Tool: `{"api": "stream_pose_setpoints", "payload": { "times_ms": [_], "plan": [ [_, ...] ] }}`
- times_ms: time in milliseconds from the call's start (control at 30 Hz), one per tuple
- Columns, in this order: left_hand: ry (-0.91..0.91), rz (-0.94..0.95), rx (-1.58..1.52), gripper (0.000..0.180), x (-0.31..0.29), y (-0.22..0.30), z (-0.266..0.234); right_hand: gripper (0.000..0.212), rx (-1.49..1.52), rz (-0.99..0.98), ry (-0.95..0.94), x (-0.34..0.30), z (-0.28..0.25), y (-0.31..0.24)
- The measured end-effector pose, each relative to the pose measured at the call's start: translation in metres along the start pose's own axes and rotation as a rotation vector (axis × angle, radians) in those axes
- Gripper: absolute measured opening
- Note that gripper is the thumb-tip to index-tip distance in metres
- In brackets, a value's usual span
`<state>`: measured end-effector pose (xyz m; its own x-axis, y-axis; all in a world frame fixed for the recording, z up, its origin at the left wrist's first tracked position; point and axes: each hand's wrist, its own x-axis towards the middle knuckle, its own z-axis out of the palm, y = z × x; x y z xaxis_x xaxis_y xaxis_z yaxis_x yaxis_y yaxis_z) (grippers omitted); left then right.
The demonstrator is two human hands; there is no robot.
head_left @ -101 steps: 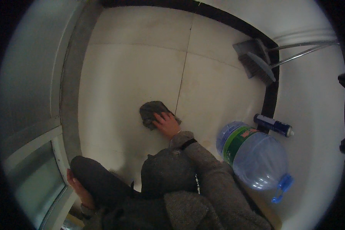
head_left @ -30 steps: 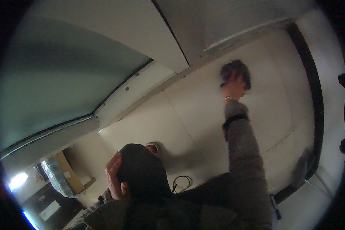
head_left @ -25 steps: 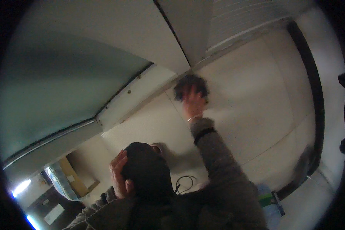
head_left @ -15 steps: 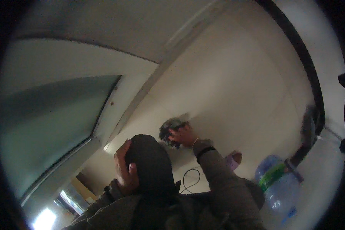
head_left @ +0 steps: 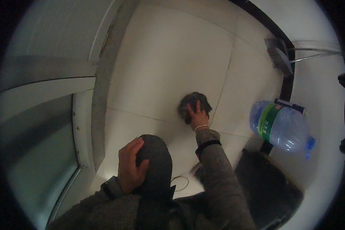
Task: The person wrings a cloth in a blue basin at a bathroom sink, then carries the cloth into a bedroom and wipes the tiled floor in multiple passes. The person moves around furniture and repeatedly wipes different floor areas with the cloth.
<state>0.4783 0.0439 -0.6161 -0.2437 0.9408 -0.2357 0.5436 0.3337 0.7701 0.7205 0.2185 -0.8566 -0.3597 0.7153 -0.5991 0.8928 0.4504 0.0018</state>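
Note:
My right hand presses down on a bunched dark grey cloth on the floor, its fingers spread over the top and gripping into it. The palm side and part of the cloth beneath are hidden. My left hand lies along the side of my bent knee in dark trousers. Its fingers are stretched out, the thumb is apart, and it holds nothing.
Pale floor tiles run between a frosted-glass door at left and a white wall. At right are a broom and dustpan, a large clear plastic bottle with a green label, and a dark object. A thin cable lies near my leg.
My right hand and the cloth have moved forward and right across the floor. The view has turned, bringing the broom into fuller sight. My left hand stays on the knee.

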Motion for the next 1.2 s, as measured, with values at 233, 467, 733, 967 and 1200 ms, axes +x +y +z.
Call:
{"api": "stream_pose_setpoints", "payload": {
  "times_ms": [233,467,733,967,1200],
  "plan": [
    [0.234,0.008,-0.07,0.063,-0.066,-0.014,0.022,0.057,-0.068,-0.379,0.375,0.017,-0.003,0.037],
    [0.381,-0.047,0.208,0.073,-0.164,-0.008,0.011,0.055,0.148,-0.103,0.849,0.136,-0.071,0.24],
    [0.598,-0.135,0.343,0.069,-0.192,0.061,0.029,0.059,0.964,0.342,0.5,0.21,0.008,0.421],
    [0.523,-0.377,0.444,0.069,-0.221,0.072,0.021,0.053,0.389,-0.398,0.72,0.17,-0.014,0.164],
    [0.626,-0.395,0.488,0.068,-0.26,0.091,0.053,0.053,0.159,-1.051,0.22,-0.034,0.054,0.053]
  ]
}}
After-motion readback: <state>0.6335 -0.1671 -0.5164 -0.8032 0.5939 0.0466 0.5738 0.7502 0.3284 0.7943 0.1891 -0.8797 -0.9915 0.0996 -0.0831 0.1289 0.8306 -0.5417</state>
